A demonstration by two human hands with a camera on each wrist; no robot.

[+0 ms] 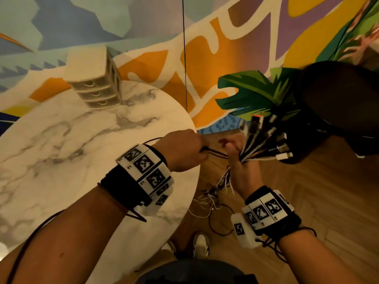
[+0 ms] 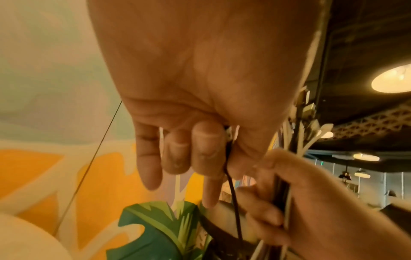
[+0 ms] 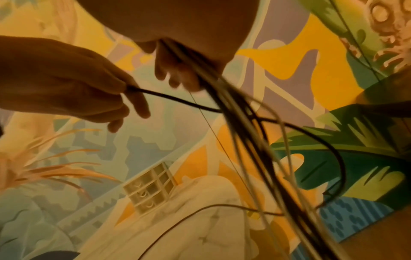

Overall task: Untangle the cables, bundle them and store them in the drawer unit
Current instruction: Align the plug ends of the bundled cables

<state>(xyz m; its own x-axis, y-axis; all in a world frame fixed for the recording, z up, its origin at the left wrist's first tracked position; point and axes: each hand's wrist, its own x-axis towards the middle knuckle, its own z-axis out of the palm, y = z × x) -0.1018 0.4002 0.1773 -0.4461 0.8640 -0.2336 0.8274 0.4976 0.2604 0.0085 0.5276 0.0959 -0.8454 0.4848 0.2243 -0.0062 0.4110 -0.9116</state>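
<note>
Untangling step — right hand (image 1: 241,160) clamped round mixed black-and-white cables (image 1: 264,140), left hand (image 1: 182,152) pinching one thin black cable (image 3: 177,101). Next — draw it clear, gently.

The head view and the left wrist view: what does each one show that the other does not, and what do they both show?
Only the head view shows the marble table, the drawer unit standing on it with its three drawers closed, and the loose cable ends hanging toward the wooden floor.

Only the left wrist view shows the ceiling lamp.

Both show the left hand pinching one black cable and the right hand gripping the cable bundle with its connectors fanned out.
</note>
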